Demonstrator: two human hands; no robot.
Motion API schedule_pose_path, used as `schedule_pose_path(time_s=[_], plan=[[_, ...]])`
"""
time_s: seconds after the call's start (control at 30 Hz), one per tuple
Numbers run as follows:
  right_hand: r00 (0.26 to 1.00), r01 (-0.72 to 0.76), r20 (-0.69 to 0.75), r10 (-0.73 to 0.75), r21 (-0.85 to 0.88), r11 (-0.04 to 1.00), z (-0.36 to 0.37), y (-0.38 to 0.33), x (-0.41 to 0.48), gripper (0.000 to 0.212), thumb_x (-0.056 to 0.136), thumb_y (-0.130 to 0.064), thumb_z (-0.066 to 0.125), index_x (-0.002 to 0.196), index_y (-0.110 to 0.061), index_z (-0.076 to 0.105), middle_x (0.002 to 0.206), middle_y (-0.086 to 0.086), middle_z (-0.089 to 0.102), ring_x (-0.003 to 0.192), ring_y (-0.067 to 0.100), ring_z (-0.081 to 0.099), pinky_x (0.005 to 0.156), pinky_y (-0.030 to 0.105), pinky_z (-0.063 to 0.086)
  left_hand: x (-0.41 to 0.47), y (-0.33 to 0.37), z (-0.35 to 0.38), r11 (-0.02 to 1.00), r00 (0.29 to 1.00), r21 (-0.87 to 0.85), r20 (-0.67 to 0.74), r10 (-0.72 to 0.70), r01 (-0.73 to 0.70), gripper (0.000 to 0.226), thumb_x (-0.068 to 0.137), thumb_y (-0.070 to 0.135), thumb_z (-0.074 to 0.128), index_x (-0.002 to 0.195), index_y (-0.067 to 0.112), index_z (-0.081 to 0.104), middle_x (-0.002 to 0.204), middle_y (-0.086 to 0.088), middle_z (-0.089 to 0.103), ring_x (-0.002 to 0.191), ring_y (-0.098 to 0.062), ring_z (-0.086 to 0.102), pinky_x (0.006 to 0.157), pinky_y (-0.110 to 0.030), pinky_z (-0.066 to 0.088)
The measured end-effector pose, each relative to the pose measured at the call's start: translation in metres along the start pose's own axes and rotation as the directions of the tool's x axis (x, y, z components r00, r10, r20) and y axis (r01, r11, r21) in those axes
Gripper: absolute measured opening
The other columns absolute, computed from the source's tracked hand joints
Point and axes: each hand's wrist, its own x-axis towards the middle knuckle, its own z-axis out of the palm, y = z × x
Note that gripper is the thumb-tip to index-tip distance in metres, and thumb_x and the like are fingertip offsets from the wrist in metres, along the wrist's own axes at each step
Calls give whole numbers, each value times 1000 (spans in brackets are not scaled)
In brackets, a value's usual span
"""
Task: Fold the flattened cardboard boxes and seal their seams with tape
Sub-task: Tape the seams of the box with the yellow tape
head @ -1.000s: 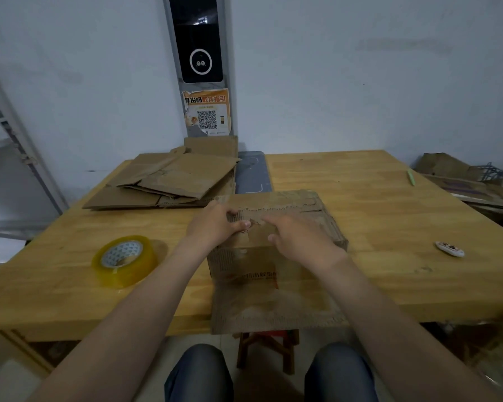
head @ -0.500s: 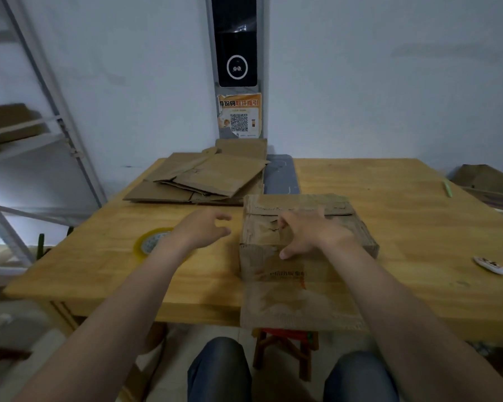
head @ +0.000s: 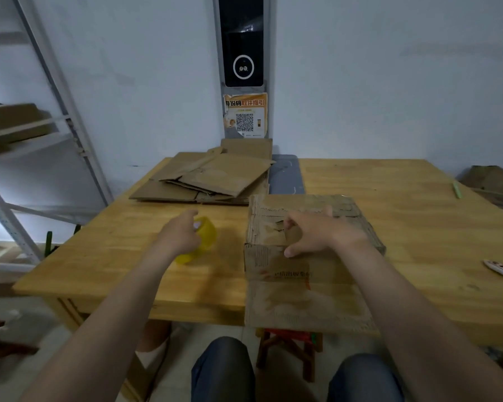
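Now the right hand (head: 317, 232) presses the box (head: 308, 256) — left hand (head: 183, 233) on the tape roll (head: 205, 237)

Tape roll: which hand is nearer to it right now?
Left. The left hand is right at the tape roll, partly covering it. The right hand is off to the roll's right, pressing on the box.

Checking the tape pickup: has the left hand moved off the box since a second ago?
Yes. The left hand left the box, going left across the table, onto the tape roll.
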Motion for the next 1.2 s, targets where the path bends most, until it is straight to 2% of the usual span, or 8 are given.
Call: schedule_pose_path(time_s=[0.13,0.3,0.47,0.57,0.7,0.8,1.0,1.2], plan=[[1000,-1,19,-1,103,995,-3,5,0,101,77,-71,71,156,-43,13,159,0,39,152,42,10,118,64,16,-13,54,-27,876,965,-412,-179,190,-249,60,87,2,72,139,26,55,98,10,71,100,-19,69,83,-41,57],[1000,-15,-21,22,285,958,2,14,-6,132,68,-80,72,153,-48,-23,167,11,22,154,41,-9,119,67,16,-16,125,-38,627,895,-641,-292,336,-444,58,90,-1,72,135,30,55,107,5,70,96,-9,69,73,-30,59],[950,112,-295,104,631,768,9,26,1,128,63,-77,79,151,-53,-10,161,2,36,149,36,29,116,56,34,-8,158,-17,357,960,-921,-53,274,-153,54,92,-2,70,131,34,60,104,-9,68,100,-30,70,63,-52,62],[914,179,-389,117,644,743,6,30,2,99,73,-60,82,153,-42,26,138,-7,56,124,20,56,102,44,50,4,158,6,277,950,-961,93,299,7,45,94,1,69,129,29,65,124,-15,65,110,-39,67,67,-55,61],[936,50,-320,145,530,847,11,29,9,73,67,-72,73,130,-37,59,118,-9,66,112,20,61,93,46,53,15,148,20,308,951,-951,126,283,34,35,98,12,68,126,32,65,126,-12,67,112,-34,68,79,-56,62],[910,55,-380,169,513,857,13,29,17,82,57,-81,71,126,-38,61,122,-7,57,117,24,55,95,50,51,23,141,18,441,969,-894,26,244,-87,38,99,22,67,136,31,64,126,-1,69,112,-22,69,93,-52,59],[892,115,-432,135,506,855,-1,25,18,71,71,-53,87,131,-25,61,122,-10,39,111,12,45,89,32,42,31,132,17,600,980,-776,-116,162,-192,34,104,36,52,133,27,68,135,7,65,126,-12,56,105,-41,48],[904,110,-413,110,475,873,-7,18,22,79,72,-48,88,139,-24,55,124,-10,34,111,11,43,87,27,38,31,116,24,707,918,-595,-333,216,-382,26,90,40,75,115,31,75,113,12,74,110,-7,66,96,-40,56]])
